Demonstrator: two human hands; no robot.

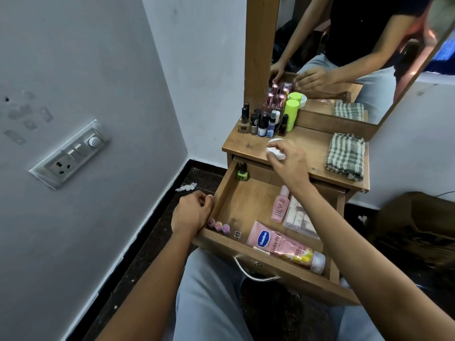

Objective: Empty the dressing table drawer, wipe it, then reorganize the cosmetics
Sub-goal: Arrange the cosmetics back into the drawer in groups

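The wooden drawer stands pulled out below the dressing table top. Inside lie a pink Vaseline tube along the front, a pink bottle, a clear pack of small bottles, a green nail polish bottle at the back left corner and small pink round items at the front left. My left hand rests curled on the drawer's left front corner. My right hand grips a small white jar over the table top's front edge.
Nail polish bottles, pink-capped bottles and a green tube crowd the table's back left by the mirror. A folded checked cloth lies on the right. A wall with a switch panel is to the left. A dark bag sits at right.
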